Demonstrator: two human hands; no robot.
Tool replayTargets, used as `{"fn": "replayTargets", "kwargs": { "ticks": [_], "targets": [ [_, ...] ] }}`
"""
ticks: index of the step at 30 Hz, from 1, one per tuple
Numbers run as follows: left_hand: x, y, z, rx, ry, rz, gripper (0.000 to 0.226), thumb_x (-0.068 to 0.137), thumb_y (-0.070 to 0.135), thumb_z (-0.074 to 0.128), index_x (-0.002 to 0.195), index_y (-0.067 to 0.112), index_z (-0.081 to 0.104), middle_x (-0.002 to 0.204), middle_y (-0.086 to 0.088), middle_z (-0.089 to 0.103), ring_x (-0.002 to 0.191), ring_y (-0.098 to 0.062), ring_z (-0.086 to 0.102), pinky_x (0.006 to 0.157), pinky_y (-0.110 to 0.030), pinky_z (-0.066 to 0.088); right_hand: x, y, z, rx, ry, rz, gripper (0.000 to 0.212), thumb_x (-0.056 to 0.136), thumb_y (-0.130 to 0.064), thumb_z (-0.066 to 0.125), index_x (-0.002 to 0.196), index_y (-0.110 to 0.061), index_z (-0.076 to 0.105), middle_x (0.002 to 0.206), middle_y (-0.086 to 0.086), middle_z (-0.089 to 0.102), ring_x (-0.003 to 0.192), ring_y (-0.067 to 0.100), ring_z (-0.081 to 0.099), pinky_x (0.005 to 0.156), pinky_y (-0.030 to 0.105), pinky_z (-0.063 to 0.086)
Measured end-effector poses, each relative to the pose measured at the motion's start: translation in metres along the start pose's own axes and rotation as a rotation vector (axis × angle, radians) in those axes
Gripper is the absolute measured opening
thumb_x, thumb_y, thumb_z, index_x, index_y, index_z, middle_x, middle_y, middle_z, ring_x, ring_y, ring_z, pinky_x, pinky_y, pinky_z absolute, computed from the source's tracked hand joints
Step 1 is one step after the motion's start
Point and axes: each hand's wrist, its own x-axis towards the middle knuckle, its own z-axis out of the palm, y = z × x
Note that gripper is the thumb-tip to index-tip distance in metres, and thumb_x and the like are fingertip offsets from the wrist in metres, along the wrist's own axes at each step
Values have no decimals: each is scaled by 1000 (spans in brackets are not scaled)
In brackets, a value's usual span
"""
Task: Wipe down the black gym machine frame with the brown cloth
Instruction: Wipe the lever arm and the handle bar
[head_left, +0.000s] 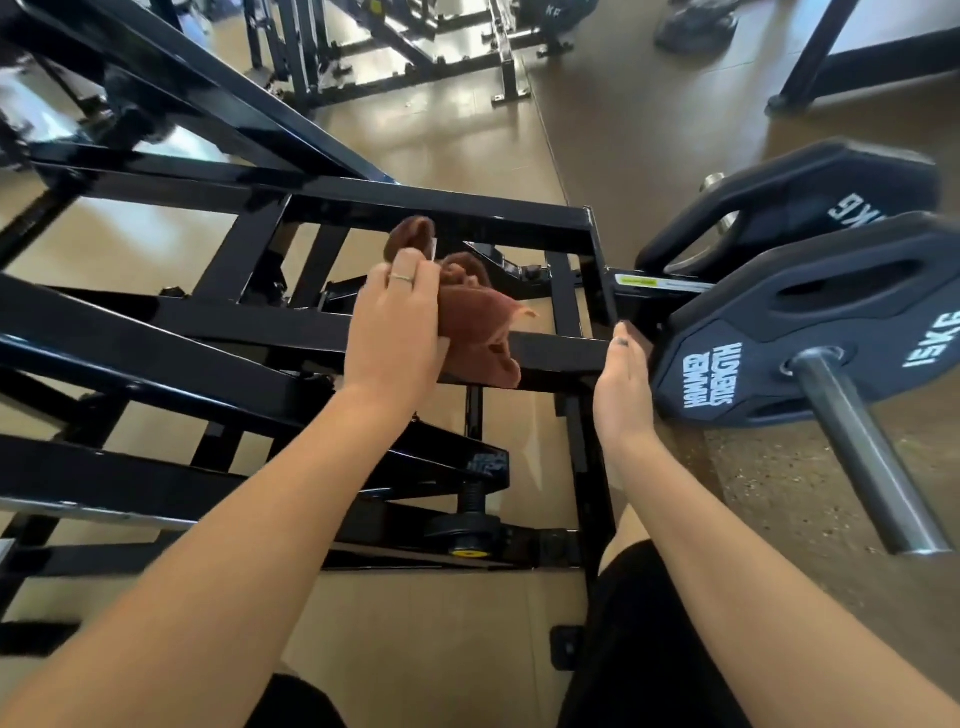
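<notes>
Left hand (395, 322): arm stretched forward and up from the lower left edge, back of the hand toward the camera, a ring on one finger; its grip is closed round the brown cloth, fingers curled over the bunched top.
Brown cloth (480, 332): bunched under and to the right of the left hand, one lobe sticking up beyond the fingertips, the loose lower part draped against the frame's near crossbar.
Right hand (623, 384): arm reaching in from the lower right, thumb side up, fingers straight and together; the hand lies edge-on just right of the frame's corner, beside the near weight plate, and holds nothing.
Black gym machine frame (550, 358): glossy black tubes form a rectangle; the cloth sits at the middle of its near crossbar.
Weight plate (810, 332): black, marked 15KG and HAMMER STRENGTH, right of the frame on a steel peg (862, 457); a second plate behind it is blurred.
Hidden: the left palm and the right fingertips cannot be seen; whether the right hand touches the plate cannot be told.
</notes>
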Motion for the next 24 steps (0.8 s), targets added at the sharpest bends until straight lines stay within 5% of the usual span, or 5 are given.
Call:
{"fn": "replayTargets", "kwargs": {
  "ticks": [7, 11, 14, 18, 24],
  "targets": [
    [3, 100, 54, -32, -155, 170, 62, 89, 32, 78, 142, 15, 51, 143, -7, 54, 131, -29, 49, 115, -40, 37, 8, -1, -1, 367, -54, 253, 79, 88, -79, 31, 154, -35, 35, 151, 0, 50, 138, 25, 48, 118, 47, 39],
    [2, 122, 64, -95, -146, 212, 59, 90, 35, 77, 141, 16, 54, 144, -6, 55, 134, -28, 49, 119, -40, 34, 12, 3, -6, 449, -85, 290, 61, 103, -68, 27, 143, -28, 47, 135, 1, 60, 124, 23, 58, 113, 44, 45],
    [0, 91, 48, -111, -145, 268, 53, 87, 27, 80, 133, 13, 60, 137, -8, 59, 127, -30, 55, 111, -41, 43, 8, 3, -3, 246, -86, 194, 80, 90, -83, 24, 152, -35, 39, 149, 0, 52, 137, 24, 51, 116, 47, 41],
    [-11, -9, 1, 80, -121, 168, 57, 74, 15, 89, 122, 10, 59, 128, -11, 60, 118, -34, 57, 101, -50, 51, 1, -3, -7, -118, -73, 7, 58, 109, -52, 15, 163, -30, 17, 169, -4, 21, 155, 20, 20, 127, 46, 18],
    [-7, -86, -31, 321, -132, -148, 48, 77, 3, 82, 118, -2, 56, 117, -24, 60, 105, -45, 54, 88, -54, 52, -10, -34, 35, -606, -87, -309, 62, 109, -46, 11, 163, -18, 18, 171, 0, 16, 158, 19, 8, 129, 43, 6]
  ]
}}
